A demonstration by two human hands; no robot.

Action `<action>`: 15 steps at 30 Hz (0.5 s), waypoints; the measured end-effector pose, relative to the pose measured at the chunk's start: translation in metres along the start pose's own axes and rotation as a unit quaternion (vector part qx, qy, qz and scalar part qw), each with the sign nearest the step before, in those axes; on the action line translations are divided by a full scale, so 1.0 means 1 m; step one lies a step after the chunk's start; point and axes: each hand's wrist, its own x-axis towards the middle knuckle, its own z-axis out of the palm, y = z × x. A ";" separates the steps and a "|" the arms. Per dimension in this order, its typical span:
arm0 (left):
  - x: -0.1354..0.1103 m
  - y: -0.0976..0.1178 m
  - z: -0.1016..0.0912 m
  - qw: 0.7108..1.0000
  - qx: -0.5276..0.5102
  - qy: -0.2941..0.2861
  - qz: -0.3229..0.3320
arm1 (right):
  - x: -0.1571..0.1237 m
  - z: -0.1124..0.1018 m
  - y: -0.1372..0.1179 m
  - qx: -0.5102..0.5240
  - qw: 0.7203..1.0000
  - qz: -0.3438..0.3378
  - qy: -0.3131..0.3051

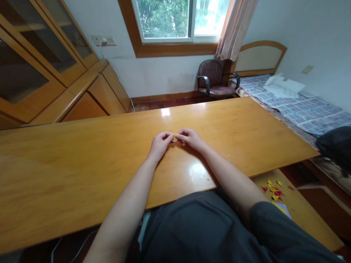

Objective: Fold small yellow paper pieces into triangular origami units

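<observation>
My left hand (160,142) and my right hand (190,138) rest side by side on the wooden desk (82,164), fingertips meeting. Between them they pinch a small yellow paper piece (175,138), mostly hidden by the fingers. Both hands have their fingers curled closed on it. The forearms reach out from the bottom of the view over my dark grey shirt.
Several small yellow and red folded paper pieces (274,190) lie on a lower wooden surface (307,215) at right. A brown office chair (215,78) stands under the window. A bed (301,106) lies at right, wooden cabinets (55,73) at left.
</observation>
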 end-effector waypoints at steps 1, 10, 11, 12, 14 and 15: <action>0.000 0.000 0.000 1.000 0.001 -0.001 -0.004 | 0.000 0.000 0.001 -0.003 1.000 -0.002 0.000; 0.001 0.000 -0.001 0.995 -0.071 -0.012 -0.068 | 0.002 0.000 0.008 0.017 1.000 0.026 0.004; 0.001 -0.001 -0.001 0.995 -0.071 -0.011 -0.069 | 0.002 0.000 0.008 0.017 0.999 0.027 0.004; 0.002 -0.002 -0.001 0.995 -0.070 -0.008 -0.069 | 0.003 0.000 0.009 0.017 0.999 0.028 0.006; 0.003 -0.005 -0.003 0.996 -0.064 -0.004 -0.067 | 0.003 0.000 0.011 0.015 1.000 0.025 0.011; 0.003 -0.006 -0.005 0.996 -0.062 0.000 -0.063 | 0.003 -0.001 0.012 0.014 1.000 0.023 0.013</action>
